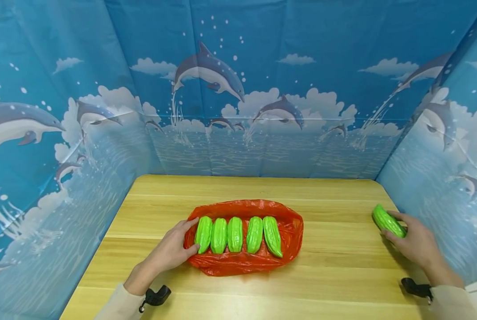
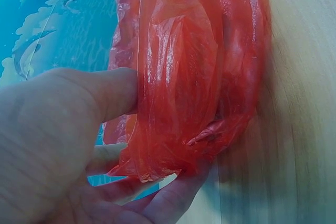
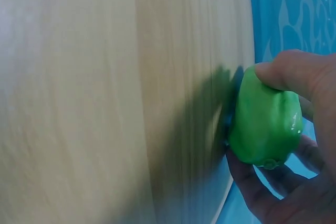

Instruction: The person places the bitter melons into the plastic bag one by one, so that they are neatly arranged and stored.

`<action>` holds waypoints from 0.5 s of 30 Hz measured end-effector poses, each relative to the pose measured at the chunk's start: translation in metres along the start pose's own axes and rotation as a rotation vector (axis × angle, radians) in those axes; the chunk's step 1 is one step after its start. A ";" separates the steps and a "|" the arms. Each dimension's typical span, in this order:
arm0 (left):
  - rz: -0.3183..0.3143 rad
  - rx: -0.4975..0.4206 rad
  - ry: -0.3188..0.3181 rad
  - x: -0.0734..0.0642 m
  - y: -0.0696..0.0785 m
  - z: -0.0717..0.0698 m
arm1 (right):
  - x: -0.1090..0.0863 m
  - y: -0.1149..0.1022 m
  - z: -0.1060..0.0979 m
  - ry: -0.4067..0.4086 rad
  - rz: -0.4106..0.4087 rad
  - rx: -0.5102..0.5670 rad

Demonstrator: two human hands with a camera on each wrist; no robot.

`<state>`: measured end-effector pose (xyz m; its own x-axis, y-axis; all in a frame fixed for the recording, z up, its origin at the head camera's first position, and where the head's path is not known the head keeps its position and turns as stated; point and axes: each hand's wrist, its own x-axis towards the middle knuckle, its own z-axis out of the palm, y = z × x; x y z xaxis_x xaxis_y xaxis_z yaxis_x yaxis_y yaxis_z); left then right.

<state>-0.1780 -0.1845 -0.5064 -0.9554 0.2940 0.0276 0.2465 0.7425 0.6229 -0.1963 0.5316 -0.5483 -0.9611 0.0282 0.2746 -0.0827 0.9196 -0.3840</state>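
Note:
A red plastic bag (image 1: pixel 242 269) lies spread wide on the table, its rim standing up around several green bitter melons (image 1: pixel 235 234) set side by side. My left hand (image 1: pixel 173 250) grips the left end of the bag, thumb and fingertips by the leftmost melon. From the left wrist view, the thumb and fingers sit around the crumpled red plastic (image 2: pixel 181 77), which hides the melons. Over at the table's right edge, my right hand (image 1: pixel 418 244) holds another bitter melon (image 1: pixel 387 221). The right wrist view shows thumb and fingers around this ridged green melon (image 3: pixel 265 121), close to the tabletop.
The light wooden table (image 1: pixel 334 284) has rounded far corners. Blue dolphin-print sheeting (image 1: pixel 262 146) rises behind it and along both sides, close to my right hand. A black strap-mounted device (image 1: pixel 157 295) sits at the left wrist, a similar one (image 1: pixel 416 288) at the right.

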 end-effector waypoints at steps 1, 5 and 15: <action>-0.001 0.001 -0.001 0.000 0.000 0.000 | 0.000 0.000 0.001 0.008 0.003 0.005; -0.003 0.005 0.001 0.000 0.000 0.001 | -0.002 -0.005 0.002 0.039 0.013 0.022; -0.001 0.007 -0.001 -0.001 0.000 0.001 | -0.001 -0.028 0.002 0.065 -0.005 0.048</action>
<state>-0.1767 -0.1840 -0.5069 -0.9555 0.2937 0.0267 0.2468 0.7468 0.6175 -0.1932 0.5053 -0.5399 -0.9418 0.0508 0.3324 -0.1010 0.9001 -0.4237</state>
